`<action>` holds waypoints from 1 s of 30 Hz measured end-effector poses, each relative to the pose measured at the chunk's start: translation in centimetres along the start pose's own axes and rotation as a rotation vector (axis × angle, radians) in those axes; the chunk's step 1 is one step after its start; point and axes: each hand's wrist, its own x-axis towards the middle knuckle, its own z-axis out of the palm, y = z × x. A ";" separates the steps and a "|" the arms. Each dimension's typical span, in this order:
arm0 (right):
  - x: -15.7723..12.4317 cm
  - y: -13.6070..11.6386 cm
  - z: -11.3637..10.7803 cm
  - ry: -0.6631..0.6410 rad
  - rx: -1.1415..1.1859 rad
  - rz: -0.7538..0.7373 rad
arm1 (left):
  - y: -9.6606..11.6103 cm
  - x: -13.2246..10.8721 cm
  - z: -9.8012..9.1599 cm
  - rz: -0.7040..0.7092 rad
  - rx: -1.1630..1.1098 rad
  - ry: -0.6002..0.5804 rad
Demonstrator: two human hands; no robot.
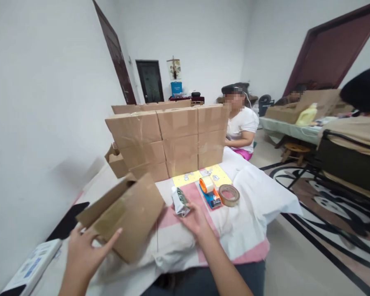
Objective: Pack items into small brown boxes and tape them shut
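Cardboard box (140, 220), tilted over the near left of the bench (249, 185), pinched in the left grip (88, 250); small pack (180, 202) pinched in the right grip (195, 220). Best steadied firmly, without denting the wall. Mind stacked boxes (179, 139) close behind; freer room rightward, past the tape roll (230, 202).

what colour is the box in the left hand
The box is brown, best seen in the head view.

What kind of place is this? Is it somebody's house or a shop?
Probably a room in somebody's house, used as a little workspace. The patterned rug and the picture hanging on the wall look homey, but the stacked cardboard boxes make it look like a workspace too.
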 end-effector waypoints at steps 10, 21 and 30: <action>-9.4 -9.7 3.1 0.070 -0.692 -0.679 | 8.9 -2.6 0.0 0.470 -0.009 -0.472; -7.8 -12.8 10.2 -0.456 -1.391 -0.496 | 9.6 -2.4 1.0 0.370 -0.225 -0.601; -4.6 -7.8 12.2 -0.576 -2.031 -0.068 | 9.7 -4.9 3.3 0.216 -0.510 -0.348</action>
